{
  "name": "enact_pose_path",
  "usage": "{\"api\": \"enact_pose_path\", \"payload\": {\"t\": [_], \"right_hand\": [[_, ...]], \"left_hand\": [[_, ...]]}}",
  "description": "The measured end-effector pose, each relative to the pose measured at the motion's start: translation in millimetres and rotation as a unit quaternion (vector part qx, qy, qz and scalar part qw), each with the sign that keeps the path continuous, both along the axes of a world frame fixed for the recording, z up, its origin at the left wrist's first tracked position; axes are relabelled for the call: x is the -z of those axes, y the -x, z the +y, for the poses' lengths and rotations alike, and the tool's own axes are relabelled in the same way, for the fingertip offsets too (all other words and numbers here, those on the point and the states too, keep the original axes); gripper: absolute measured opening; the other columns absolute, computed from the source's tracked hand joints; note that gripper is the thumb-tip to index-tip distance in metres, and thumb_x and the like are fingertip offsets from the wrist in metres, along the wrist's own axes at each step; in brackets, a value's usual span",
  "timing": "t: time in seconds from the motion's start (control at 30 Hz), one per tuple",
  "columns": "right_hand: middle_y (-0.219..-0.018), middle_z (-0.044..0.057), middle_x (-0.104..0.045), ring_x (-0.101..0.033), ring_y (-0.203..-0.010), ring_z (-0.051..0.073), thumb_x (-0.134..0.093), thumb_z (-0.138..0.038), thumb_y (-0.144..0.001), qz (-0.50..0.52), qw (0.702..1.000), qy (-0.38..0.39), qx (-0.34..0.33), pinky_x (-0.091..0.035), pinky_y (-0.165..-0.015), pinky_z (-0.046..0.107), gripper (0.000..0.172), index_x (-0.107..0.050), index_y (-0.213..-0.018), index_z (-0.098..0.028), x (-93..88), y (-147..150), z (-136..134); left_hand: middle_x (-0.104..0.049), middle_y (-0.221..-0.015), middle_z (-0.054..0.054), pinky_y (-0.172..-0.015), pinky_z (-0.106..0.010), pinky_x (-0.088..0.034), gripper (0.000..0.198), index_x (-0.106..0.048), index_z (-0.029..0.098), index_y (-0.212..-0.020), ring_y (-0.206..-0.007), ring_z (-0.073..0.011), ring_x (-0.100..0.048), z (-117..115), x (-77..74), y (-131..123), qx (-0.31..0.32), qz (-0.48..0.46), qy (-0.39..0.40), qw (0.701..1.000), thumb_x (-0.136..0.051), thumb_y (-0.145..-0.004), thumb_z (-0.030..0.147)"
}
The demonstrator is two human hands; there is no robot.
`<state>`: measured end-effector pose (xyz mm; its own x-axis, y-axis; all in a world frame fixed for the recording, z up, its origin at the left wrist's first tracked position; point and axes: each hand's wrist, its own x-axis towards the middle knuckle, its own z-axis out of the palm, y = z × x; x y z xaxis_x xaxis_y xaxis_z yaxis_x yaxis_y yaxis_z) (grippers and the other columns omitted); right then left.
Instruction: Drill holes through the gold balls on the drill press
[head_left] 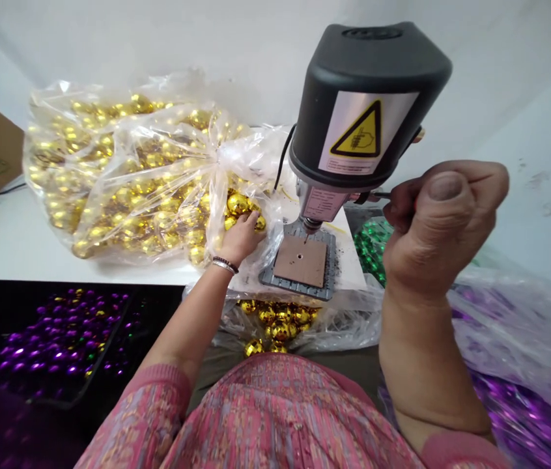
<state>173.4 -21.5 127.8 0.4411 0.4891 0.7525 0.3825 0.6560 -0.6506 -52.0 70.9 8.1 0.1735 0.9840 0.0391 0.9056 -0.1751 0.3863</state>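
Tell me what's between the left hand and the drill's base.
In the head view, a fold of clear plastic bag lies between the left hand and the drill's base.

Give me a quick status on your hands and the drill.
Left hand on gold baubles in clear plastic bag. Right hand gripping lever of bench drill. Brown board under drill bit.

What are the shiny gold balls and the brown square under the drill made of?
The gold balls look like plastic or glass with a mirror-gold coating, because they reflect light sharply. The brown square looks like matte fiberboard or thick cardboard, flat with a small hole; I can't tell which.
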Motion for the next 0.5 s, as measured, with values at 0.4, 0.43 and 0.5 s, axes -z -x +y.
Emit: {"api": "enact_pose_path", "payload": {"t": [0.4, 0.43, 0.5], "right_hand": [[-0.068, -0.006, -0.038, -0.042, -0.061, 0.004, -0.058, -0.06, -0.085, 0.016, 1.0, -0.015, -0.015, -0.033, -0.055, 0.021, 0.041, -0.048, -0.084, -0.02, 1.5, 2.6, -1.4], [-0.068, -0.005, -0.04, -0.041, -0.061, 0.004, -0.058, -0.06, -0.086, 0.016, 1.0, -0.012, -0.014, -0.033, -0.056, 0.021, 0.041, -0.048, -0.084, -0.02, 1.5, 3.0, -2.7], [-0.068, -0.006, -0.043, -0.041, -0.059, 0.004, -0.056, -0.059, -0.088, 0.009, 1.0, -0.005, -0.013, -0.034, -0.058, 0.022, 0.04, -0.048, -0.085, -0.02, 1.1, 3.6, -5.0]], "left_hand": [[-0.067, -0.077, -0.008, -0.078, -0.031, -0.045, 0.012, -0.065, 0.015, -0.084, -0.08, -0.0211, -0.061, -1.7, -5.3, -2.2, -0.046, -0.14, 0.066, 0.987, -0.057, -0.087, 0.024], [-0.065, -0.073, -0.006, -0.074, -0.031, -0.045, 0.011, -0.064, 0.015, -0.083, -0.076, -0.02, -0.06, -4.0, -6.6, -2.5, -0.054, -0.152, 0.089, 0.983, -0.06, -0.086, 0.026], [-0.06, -0.068, -0.002, -0.066, -0.028, -0.044, 0.015, -0.062, 0.016, -0.091, -0.066, -0.0164, -0.058, -9.9, -9.0, -2.6, -0.085, -0.221, 0.142, 0.961, -0.066, -0.083, 0.027]]}}
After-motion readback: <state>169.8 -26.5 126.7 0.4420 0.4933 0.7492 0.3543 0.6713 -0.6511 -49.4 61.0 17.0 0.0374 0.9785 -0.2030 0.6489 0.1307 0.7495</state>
